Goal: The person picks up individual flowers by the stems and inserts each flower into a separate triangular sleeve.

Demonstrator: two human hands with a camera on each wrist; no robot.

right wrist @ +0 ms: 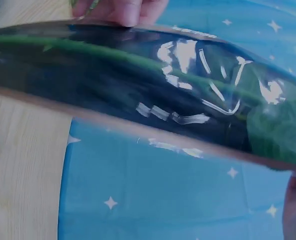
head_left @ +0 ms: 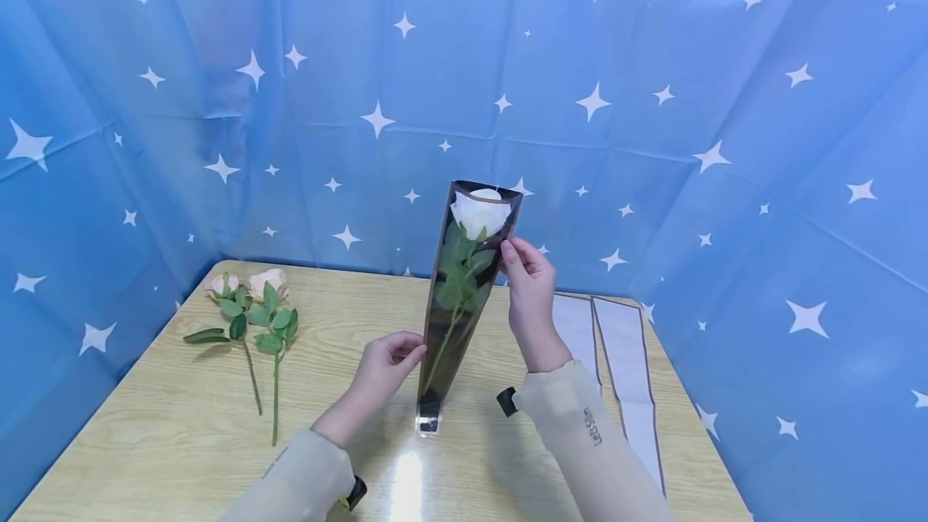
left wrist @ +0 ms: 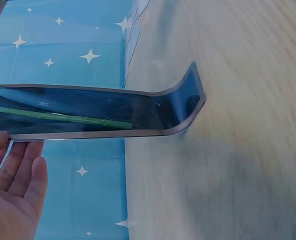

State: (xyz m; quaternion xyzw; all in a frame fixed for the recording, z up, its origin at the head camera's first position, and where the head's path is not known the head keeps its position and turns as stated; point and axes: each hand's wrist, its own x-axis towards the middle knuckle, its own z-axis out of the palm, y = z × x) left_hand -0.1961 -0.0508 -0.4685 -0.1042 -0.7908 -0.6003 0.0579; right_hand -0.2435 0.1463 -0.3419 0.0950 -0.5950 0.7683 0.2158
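Note:
A white rose (head_left: 481,216) with green leaves stands inside a long, tapering flower sleeve (head_left: 448,349), dark-backed with a clear front and brownish edges. The sleeve leans upright, its narrow bottom end bent against the tabletop. My left hand (head_left: 380,369) pinches its left edge low down, between thumb and fingers. Higher up, my right hand (head_left: 532,296) pinches the right edge just below the bloom. In the left wrist view the green stem (left wrist: 87,119) ends short of the bent tip. In the right wrist view only a small part of my right hand (right wrist: 295,207) shows.
Two pale pink roses (head_left: 268,283) on leafy stems lie on the left of the wooden table (head_left: 159,441). Flat, whitish brown-edged sleeves (head_left: 627,361) lie at the right, partly behind my right arm. A blue curtain with white stars (head_left: 377,119) hangs around the table.

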